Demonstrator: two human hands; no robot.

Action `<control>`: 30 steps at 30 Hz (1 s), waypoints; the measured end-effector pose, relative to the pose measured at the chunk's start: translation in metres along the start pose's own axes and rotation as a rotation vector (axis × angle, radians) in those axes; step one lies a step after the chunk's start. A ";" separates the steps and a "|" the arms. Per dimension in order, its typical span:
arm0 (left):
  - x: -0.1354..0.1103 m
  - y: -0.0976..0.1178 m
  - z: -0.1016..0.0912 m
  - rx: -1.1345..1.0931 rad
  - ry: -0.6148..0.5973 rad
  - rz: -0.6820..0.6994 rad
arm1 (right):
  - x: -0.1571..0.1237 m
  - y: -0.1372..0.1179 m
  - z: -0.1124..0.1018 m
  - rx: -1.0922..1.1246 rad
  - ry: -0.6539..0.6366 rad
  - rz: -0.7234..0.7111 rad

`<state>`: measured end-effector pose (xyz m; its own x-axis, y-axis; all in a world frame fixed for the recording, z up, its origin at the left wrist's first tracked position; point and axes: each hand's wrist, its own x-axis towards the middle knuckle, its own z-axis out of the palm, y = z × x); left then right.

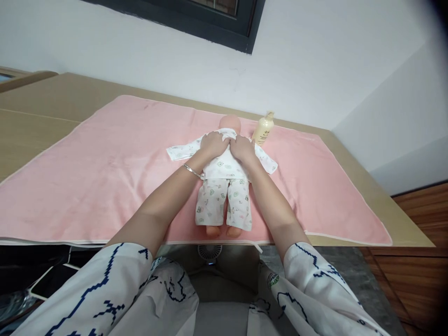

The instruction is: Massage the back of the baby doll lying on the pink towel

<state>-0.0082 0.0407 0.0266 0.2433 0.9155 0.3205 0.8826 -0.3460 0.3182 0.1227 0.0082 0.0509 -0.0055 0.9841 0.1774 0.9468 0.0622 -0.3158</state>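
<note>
A baby doll (230, 123) lies lengthwise in front of me, its bald head away and its feet (213, 231) near the table's front edge. No face shows on it. It wears a white printed top (226, 169) and matching trousers (211, 200), with the sleeves (184, 151) spread to both sides. My left hand (214, 143) rests on the upper left of the doll's torso, and my right hand (242, 147) on the upper right. Both thumbs point inward and almost meet at the middle. The hands lie over the cloth with nothing held; some fingertips are hard to make out.
Under the doll a pink blanket (115, 172) covers much of the wooden table (94, 91). A cream pump bottle (263, 129) stands to the right of the doll's head. Behind is a white wall (297, 70) with a dark window frame (210, 28). A small fan (210, 253) sits below the table edge.
</note>
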 end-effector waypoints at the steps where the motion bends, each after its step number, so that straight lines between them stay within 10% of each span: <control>1: 0.002 -0.003 -0.001 -0.011 -0.010 0.001 | -0.002 -0.004 -0.002 -0.022 -0.001 -0.013; 13: -0.022 0.043 -0.014 0.053 -0.018 -0.046 | 0.024 0.035 0.002 0.122 -0.083 0.097; 22: -0.002 0.004 -0.005 -0.077 -0.053 0.011 | 0.000 -0.005 -0.004 -0.008 0.079 0.040; 30: 0.004 -0.001 0.006 -0.100 -0.034 -0.044 | 0.025 0.027 0.013 0.092 0.023 0.012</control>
<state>-0.0057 0.0463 0.0221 0.2207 0.9360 0.2743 0.8483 -0.3230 0.4195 0.1442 0.0369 0.0343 0.0141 0.9809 0.1939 0.9131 0.0664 -0.4022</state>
